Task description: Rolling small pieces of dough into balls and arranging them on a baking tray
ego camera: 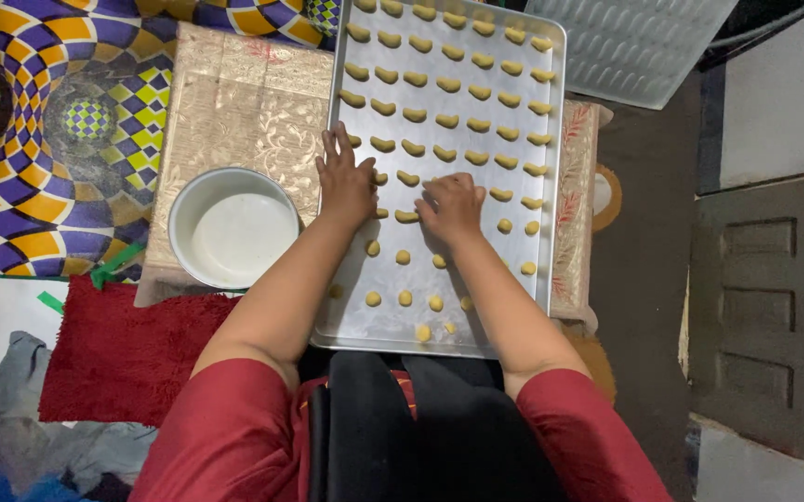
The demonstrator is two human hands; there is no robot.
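A silver baking tray lies on a low cloth-covered table and carries several rows of small yellow dough pieces. The far rows are curved crescents; the near ones are round balls. My left hand rests flat on the tray's left side, fingers spread, holding nothing. My right hand is curled over the tray's middle, its fingertips pressing on a dough piece at the end of a crescent row.
A white round bowl stands on the gold patterned cloth left of the tray. A red shaggy mat lies below it, on a bright patterned carpet. A second ribbed tray sits at the top right.
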